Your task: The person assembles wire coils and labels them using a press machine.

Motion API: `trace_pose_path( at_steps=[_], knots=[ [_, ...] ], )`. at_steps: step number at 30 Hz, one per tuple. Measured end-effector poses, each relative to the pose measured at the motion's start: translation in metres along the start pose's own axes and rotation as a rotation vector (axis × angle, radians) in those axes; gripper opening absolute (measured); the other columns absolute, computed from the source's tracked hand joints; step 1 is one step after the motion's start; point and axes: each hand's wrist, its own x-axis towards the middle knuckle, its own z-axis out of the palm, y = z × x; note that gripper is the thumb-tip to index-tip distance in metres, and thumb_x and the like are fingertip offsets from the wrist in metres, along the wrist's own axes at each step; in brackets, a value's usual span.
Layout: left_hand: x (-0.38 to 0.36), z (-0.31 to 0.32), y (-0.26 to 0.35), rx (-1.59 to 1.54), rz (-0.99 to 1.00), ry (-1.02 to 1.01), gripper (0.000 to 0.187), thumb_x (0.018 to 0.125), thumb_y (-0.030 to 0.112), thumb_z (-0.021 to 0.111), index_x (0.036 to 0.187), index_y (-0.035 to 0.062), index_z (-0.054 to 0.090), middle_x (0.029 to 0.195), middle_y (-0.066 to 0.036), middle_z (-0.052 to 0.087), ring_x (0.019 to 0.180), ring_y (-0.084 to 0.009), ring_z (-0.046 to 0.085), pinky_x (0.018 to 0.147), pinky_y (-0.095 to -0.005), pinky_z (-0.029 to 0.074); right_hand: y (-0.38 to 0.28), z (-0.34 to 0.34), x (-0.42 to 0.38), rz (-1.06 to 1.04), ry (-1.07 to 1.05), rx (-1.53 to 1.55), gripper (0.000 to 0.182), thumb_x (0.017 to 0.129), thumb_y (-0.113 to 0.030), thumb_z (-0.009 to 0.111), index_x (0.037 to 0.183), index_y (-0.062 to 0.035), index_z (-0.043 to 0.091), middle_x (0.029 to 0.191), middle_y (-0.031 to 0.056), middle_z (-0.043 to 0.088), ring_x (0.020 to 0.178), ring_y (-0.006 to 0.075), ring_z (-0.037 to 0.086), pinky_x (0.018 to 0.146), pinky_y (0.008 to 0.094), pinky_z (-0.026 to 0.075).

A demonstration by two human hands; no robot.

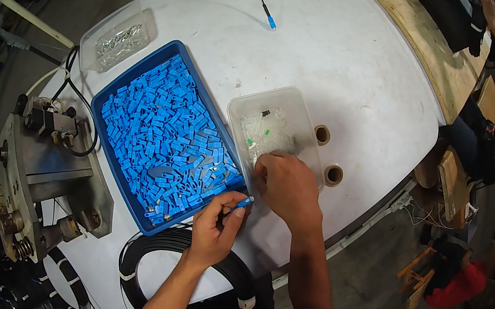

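Observation:
My left hand [213, 230] is closed round a blue fiber optic connector [244, 202], its tip poking out past the thumb and forefinger. Just right of it, my right hand [287, 186] reaches over the near end of a clear plastic tub [240, 102]. Its fingers are bent together and point down; whatever they pinch is hidden. Small clear plastic pieces [274, 131] lie in the tub, with a few green bits and a black one among them. Beside my left hand stands a blue tray [97, 123] filled with loose blue connector housings [162, 134].
Behind the tray is another clear tub [91, 50] of small parts. A metal press [58, 172] stands left. Black cable coils [137, 267] lie near me. Two cardboard tubes [334, 175] stand right. A connector-ended cable [265, 8] lies at the back. Other people are at right.

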Motion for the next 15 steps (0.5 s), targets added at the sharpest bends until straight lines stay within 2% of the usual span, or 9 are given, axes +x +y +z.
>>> trace_pose_path(
  at_steps=[1, 3, 4, 6, 7, 9, 12, 15],
  knots=[
    [0.0, 0.0, 0.0, 0.001, -0.001, 0.0, 0.02, 0.095, 0.001, 0.058, 0.115, -0.0024, 0.057, 0.093, -0.008, 0.069, 0.078, -0.0066, 0.059, 0.067, -0.0192, 0.045, -0.001, -0.001, -0.002, 0.0, 0.0, 0.001, 0.009, 0.071, -0.003, 0.069, 0.078, -0.0064, 0.064, 0.082, 0.0098, 0.067, 0.083, 0.031, 0.065, 0.071, 0.042, 0.051],
    [-0.001, 0.0, 0.0, -0.055, -0.048, 0.021, 0.02, 0.095, 0.0, 0.057, 0.115, -0.0031, 0.057, 0.093, -0.007, 0.068, 0.078, -0.006, 0.059, 0.067, -0.0188, 0.045, -0.004, -0.005, -0.006, -0.098, 0.207, 0.11, 0.01, 0.074, -0.002, 0.07, 0.078, -0.0051, 0.063, 0.079, 0.0102, 0.066, 0.075, 0.0302, 0.064, 0.065, 0.0389, 0.05],
    [-0.002, -0.001, -0.001, -0.055, -0.048, 0.022, 0.02, 0.095, 0.0, 0.057, 0.115, -0.0031, 0.057, 0.093, -0.007, 0.068, 0.078, -0.006, 0.059, 0.067, -0.0188, 0.045, -0.006, -0.007, -0.009, -0.099, 0.207, 0.111, 0.01, 0.074, -0.002, 0.07, 0.078, -0.0051, 0.063, 0.079, 0.0102, 0.066, 0.075, 0.0302, 0.064, 0.065, 0.0389, 0.05],
    [-0.003, -0.001, -0.005, -0.103, -0.038, 0.034, 0.02, 0.095, -0.001, 0.056, 0.115, -0.0036, 0.056, 0.092, -0.005, 0.067, 0.074, -0.004, 0.056, 0.064, -0.0178, 0.043, -0.011, -0.013, -0.015, -0.069, 0.228, 0.275, 0.011, 0.076, -0.001, 0.072, 0.081, -0.0041, 0.063, 0.074, 0.0098, 0.065, 0.065, 0.025, 0.063, 0.058, 0.0341, 0.048],
    [-0.004, -0.002, -0.005, -0.103, -0.036, 0.035, 0.02, 0.095, -0.001, 0.056, 0.115, -0.0036, 0.056, 0.092, -0.005, 0.067, 0.074, -0.004, 0.056, 0.064, -0.0178, 0.043, -0.014, -0.017, -0.018, -0.071, 0.229, 0.275, 0.011, 0.076, -0.001, 0.072, 0.081, -0.0041, 0.063, 0.074, 0.0098, 0.065, 0.065, 0.025, 0.063, 0.058, 0.0341, 0.048],
    [-0.006, -0.003, -0.003, -0.115, -0.118, 0.027, 0.02, 0.095, 0.003, 0.054, 0.115, -0.0012, 0.054, 0.089, -0.003, 0.062, 0.076, -0.0062, 0.053, 0.07, -0.0206, 0.041, -0.021, -0.023, -0.028, -0.012, 0.267, 0.457, 0.012, 0.077, 0.001, 0.073, 0.084, -0.0035, 0.065, 0.071, 0.0081, 0.066, 0.057, 0.0176, 0.061, 0.053, 0.0289, 0.045],
    [-0.007, -0.004, -0.002, -0.125, -0.112, 0.034, 0.02, 0.095, 0.003, 0.054, 0.115, -0.001, 0.054, 0.088, -0.003, 0.062, 0.076, -0.0065, 0.054, 0.069, -0.0204, 0.041, -0.024, -0.024, -0.039, -0.004, 0.314, 0.562, 0.014, 0.077, 0.004, 0.071, 0.086, -0.0014, 0.063, 0.07, 0.0126, 0.065, 0.054, 0.0212, 0.061, 0.051, 0.0311, 0.046],
    [-0.007, -0.003, 0.001, -0.175, -0.145, 0.038, 0.02, 0.095, 0.003, 0.054, 0.115, -0.0008, 0.054, 0.086, -0.003, 0.061, 0.076, -0.0066, 0.054, 0.069, -0.0204, 0.04, -0.017, -0.017, -0.037, 0.042, 0.34, 0.532, 0.012, 0.078, 0.004, 0.071, 0.087, -0.0008, 0.065, 0.072, 0.0127, 0.067, 0.058, 0.0205, 0.064, 0.053, 0.0306, 0.047]
  ],
)
